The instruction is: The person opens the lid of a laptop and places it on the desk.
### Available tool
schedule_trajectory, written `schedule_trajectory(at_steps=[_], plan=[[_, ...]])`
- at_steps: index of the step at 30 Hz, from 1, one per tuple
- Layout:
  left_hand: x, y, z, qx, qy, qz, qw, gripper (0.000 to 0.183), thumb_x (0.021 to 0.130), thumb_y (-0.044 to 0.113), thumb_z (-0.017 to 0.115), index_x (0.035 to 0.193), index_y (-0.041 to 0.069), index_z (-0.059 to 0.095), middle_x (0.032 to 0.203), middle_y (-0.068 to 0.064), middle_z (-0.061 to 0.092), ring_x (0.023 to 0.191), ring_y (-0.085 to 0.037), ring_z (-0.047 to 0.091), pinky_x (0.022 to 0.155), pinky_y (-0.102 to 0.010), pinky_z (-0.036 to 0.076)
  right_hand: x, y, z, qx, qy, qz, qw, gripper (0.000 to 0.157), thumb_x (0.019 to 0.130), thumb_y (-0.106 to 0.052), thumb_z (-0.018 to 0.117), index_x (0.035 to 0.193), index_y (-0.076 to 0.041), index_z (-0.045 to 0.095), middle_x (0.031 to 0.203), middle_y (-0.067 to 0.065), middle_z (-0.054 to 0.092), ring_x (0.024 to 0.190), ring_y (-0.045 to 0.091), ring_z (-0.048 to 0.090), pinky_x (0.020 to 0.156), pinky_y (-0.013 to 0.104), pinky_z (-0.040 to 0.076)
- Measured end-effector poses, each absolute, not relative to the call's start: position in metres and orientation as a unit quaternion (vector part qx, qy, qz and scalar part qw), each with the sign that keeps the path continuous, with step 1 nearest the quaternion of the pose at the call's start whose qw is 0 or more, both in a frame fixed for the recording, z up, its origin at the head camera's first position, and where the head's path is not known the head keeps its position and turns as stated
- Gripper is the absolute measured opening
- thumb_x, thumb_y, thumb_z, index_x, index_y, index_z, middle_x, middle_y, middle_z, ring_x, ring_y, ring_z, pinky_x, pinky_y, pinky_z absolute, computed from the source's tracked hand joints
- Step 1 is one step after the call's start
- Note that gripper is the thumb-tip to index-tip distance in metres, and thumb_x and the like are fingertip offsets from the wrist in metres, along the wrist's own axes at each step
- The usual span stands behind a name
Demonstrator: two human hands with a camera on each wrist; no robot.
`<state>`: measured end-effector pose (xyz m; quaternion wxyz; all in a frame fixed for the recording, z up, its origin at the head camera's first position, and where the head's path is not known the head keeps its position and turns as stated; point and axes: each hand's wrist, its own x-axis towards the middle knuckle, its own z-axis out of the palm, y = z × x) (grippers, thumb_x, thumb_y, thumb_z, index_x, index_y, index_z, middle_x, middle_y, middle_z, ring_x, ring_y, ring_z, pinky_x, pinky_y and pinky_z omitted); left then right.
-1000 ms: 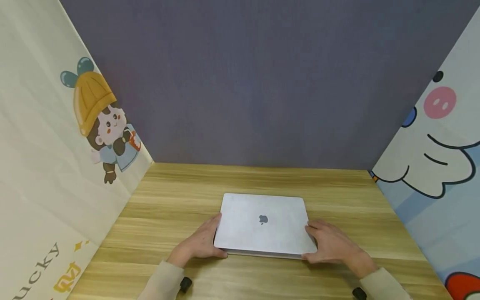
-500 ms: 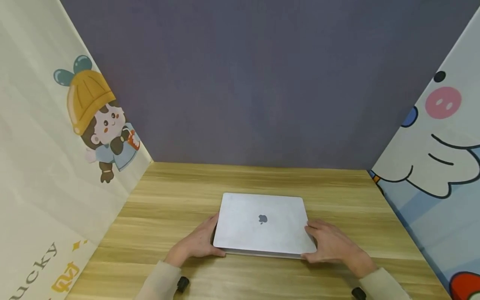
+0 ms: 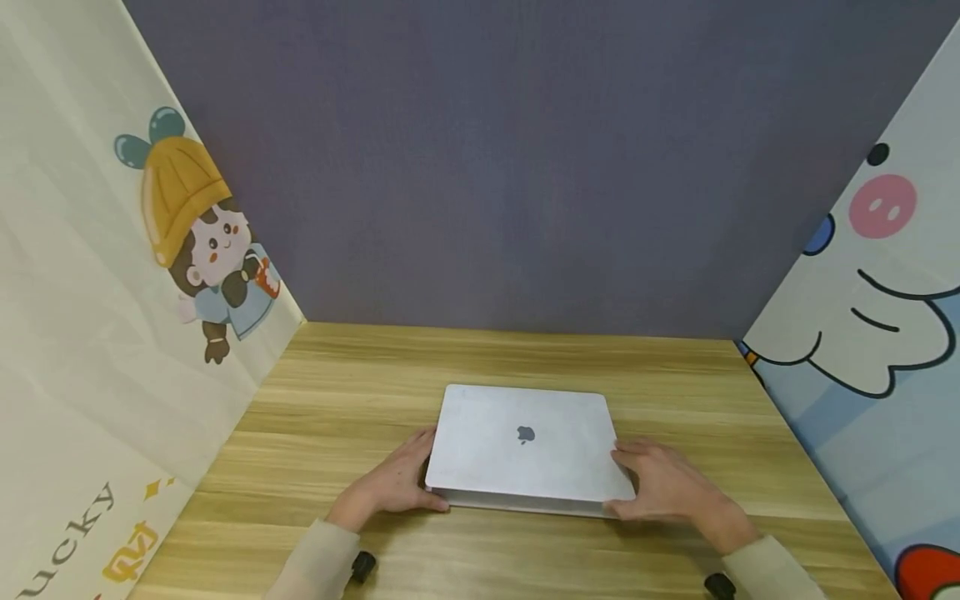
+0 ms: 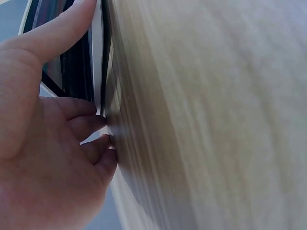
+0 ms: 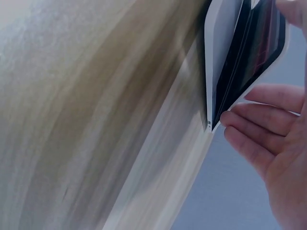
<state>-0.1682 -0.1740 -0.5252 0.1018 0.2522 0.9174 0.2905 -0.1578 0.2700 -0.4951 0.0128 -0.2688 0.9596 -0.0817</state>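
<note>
A silver laptop point(image 3: 525, 442) with an apple logo lies on the wooden table, its lid raised a little at the near edge. Between lid and base a dark gap and part of the screen point(image 5: 254, 52) show in the right wrist view. My left hand point(image 3: 395, 477) holds the left side, thumb at the near corner and fingers bent against the side, close to the tabletop. On the other side my right hand point(image 3: 663, 487) grips the right edge, its thumb at the lid's near corner and its fingers along the side towards the hinge.
The wooden table point(image 3: 360, 367) runs back to a dark grey panel point(image 3: 517, 167). Cartoon-printed sheets stand on the left point(image 3: 75, 292) and right point(image 3: 847, 333). A small black piece point(image 3: 363, 567) sits by the left sleeve, another point(image 3: 720, 586) by the right.
The lid's near edge has risen slightly, so the gap above the base is wider. Both hands stay at the laptop's sides, nearly in the same places.
</note>
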Motion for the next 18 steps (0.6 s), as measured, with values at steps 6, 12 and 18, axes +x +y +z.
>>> schedule_trajectory(at_steps=[6, 12, 18], plan=[[-0.1668, -0.1740, -0.5237, 0.255, 0.915, 0.292, 0.108, 0.120, 0.074, 0.049, 0.088, 0.162, 0.005, 0.019, 0.164, -0.022, 0.024, 0.150, -0.049, 0.018, 0.120, -0.064, 0.019, -0.1574, 0.2720, -0.4893, -0.269, 0.958, -0.103, 0.002, 0.085, 0.074, -0.068, 0.075, 0.121, 0.003, 0.072, 0.126, 0.021, 0.068, 0.119, 0.047, 0.060, 0.096, 0.061, 0.051], [-0.1684, -0.1755, -0.5230, 0.262, 0.914, 0.291, 0.103, 0.119, 0.073, 0.048, 0.089, 0.162, 0.006, 0.021, 0.164, -0.020, 0.027, 0.149, -0.051, 0.020, 0.118, -0.066, 0.021, -0.1589, 0.2747, -0.4867, -0.264, 0.958, -0.110, 0.000, 0.084, 0.074, -0.067, 0.076, 0.120, 0.002, 0.072, 0.127, 0.019, 0.068, 0.121, 0.047, 0.059, 0.097, 0.061, 0.050], [-0.1710, -0.1784, -0.5231, 0.268, 0.915, 0.284, 0.102, 0.115, 0.073, 0.049, 0.089, 0.161, 0.008, 0.027, 0.164, -0.016, 0.029, 0.148, -0.051, 0.022, 0.118, -0.066, 0.022, -0.1596, 0.2768, -0.4879, -0.264, 0.958, -0.114, -0.004, 0.084, 0.074, -0.068, 0.076, 0.120, 0.001, 0.073, 0.127, 0.017, 0.069, 0.121, 0.047, 0.059, 0.097, 0.061, 0.051]])
